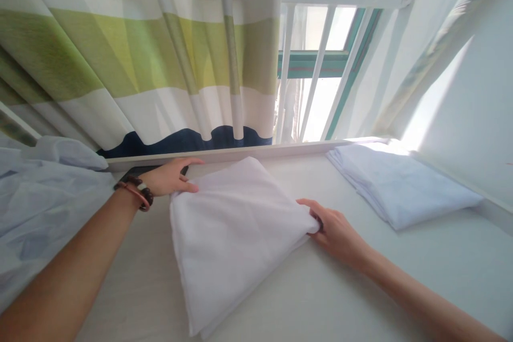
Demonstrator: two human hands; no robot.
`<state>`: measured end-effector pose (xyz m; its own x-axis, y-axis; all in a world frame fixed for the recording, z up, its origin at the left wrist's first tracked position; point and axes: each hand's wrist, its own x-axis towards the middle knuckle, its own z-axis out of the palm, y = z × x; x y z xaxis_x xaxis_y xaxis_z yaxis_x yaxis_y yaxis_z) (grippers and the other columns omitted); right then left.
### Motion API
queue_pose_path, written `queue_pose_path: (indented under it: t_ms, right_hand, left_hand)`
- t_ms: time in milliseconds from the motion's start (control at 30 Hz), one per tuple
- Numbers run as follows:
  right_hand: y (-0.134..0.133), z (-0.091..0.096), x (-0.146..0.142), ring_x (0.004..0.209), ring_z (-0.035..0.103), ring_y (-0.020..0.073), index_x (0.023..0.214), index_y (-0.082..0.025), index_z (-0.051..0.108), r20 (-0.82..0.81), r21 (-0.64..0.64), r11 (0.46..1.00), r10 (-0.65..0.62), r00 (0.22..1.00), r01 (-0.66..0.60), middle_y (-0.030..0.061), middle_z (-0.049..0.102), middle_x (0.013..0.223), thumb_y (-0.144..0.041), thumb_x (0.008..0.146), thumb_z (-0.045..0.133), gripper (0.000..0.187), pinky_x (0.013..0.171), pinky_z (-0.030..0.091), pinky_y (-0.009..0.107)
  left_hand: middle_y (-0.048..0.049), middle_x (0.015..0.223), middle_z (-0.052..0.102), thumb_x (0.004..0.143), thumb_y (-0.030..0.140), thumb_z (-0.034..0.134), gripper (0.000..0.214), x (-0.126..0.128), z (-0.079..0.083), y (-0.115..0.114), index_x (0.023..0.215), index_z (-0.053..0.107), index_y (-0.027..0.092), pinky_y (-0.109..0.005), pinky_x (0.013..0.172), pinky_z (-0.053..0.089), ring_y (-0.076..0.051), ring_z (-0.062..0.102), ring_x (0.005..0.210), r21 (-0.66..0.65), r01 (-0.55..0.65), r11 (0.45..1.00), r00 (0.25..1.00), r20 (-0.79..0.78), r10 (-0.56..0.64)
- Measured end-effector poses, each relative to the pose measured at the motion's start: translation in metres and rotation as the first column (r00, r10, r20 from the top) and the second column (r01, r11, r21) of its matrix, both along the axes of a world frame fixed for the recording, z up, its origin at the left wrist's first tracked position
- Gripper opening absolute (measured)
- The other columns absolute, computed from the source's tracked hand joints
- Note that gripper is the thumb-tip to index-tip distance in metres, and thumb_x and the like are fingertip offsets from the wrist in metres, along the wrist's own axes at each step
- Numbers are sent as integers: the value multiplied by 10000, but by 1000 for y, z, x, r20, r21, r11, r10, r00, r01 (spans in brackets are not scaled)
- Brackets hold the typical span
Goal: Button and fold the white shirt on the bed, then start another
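A folded white cloth (240, 235) lies in front of me on the white surface, its layers showing along the left and lower edges. My right hand (331, 227) grips its right corner, fingers curled under and thumb on top. At the cloth's upper left corner is my left hand (170, 176), with thumb and forefinger apart and the thumb touching the fabric. The other fingers of that hand are hidden. Beads and a band circle my left wrist. Behind that hand a dark flat object (140, 171) shows in part; its kind is unclear.
Another folded white cloth (401, 181) rests at the back right by the wall. Crumpled white fabric (48, 197) is heaped at the left. A low ledge (224, 154) runs along the back, with a striped curtain (160, 59) and white railing (320, 64) beyond.
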<state>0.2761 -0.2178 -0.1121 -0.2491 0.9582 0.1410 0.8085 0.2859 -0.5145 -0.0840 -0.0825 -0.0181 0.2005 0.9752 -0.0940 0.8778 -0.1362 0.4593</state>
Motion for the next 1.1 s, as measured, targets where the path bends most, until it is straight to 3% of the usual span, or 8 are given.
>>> queue_pose_path:
  t_ms: [100,200,367,600,733,867,967,1100]
  right_hand:
    - [-1,-2,-2,784,621,218,1243,-217,498,-2,34,999,-7,1000,7,20,673,854,-137,733,446,519,695,436,299]
    - [-2,-5,-4,810,632,226,1226,-217,505,3,61,998,-33,999,33,31,694,906,-125,719,465,517,707,437,306]
    - [-4,-5,-5,751,624,214,1248,-194,477,21,93,995,-46,999,44,27,683,849,-145,731,489,520,679,444,291]
    - [-4,-4,-6,627,622,193,1183,-209,513,114,163,983,-98,989,79,-20,670,679,-82,706,435,499,586,394,251]
    - [-7,-6,-4,551,616,181,1170,-192,523,237,282,956,-152,960,82,-10,682,640,-66,708,421,489,520,335,246]
    - [-11,-4,0,573,624,192,1208,-150,514,307,343,939,-142,941,29,18,684,652,-85,748,455,468,534,386,263]
    - [-11,1,4,751,638,221,1291,-164,489,308,455,890,-119,944,-36,98,691,931,-122,794,498,499,618,473,301]
    - [-9,6,8,979,606,246,1314,-252,508,291,560,809,9,957,-178,120,600,1191,-86,818,508,523,759,534,370]
  left_hand:
    - [-189,1417,368,703,180,639,569,31,-5,-27,1255,530,99,-406,908,439,-307,555,1072,171,54,984,958,-286,-3]
    - [-173,1243,478,873,254,488,303,82,-10,-78,1126,577,112,-475,930,415,-323,514,1096,358,309,881,900,-410,-149]
    - [-133,1116,555,781,449,617,411,139,-22,-152,1081,552,175,-516,838,474,-319,520,987,209,615,761,755,-433,-491]
    - [-65,1090,587,895,83,414,365,124,-26,-144,1211,483,251,-323,688,527,-223,564,906,129,726,675,613,-565,-552]
    - [-51,1010,585,865,46,392,416,122,-19,-148,1196,498,276,-245,629,513,-189,570,855,110,686,719,656,-521,-546]
    - [-80,1145,583,752,43,455,626,121,-24,-165,1318,415,307,-316,660,547,-247,583,966,18,532,847,715,-544,-438]
    - [-138,1283,542,721,52,492,655,113,-26,-177,1333,445,281,-443,743,549,-334,560,1078,-55,381,923,700,-636,-326]
    - [-144,1180,607,725,1,449,668,101,-24,-182,1339,483,261,-456,762,544,-325,604,1024,-144,324,935,670,-663,-334]
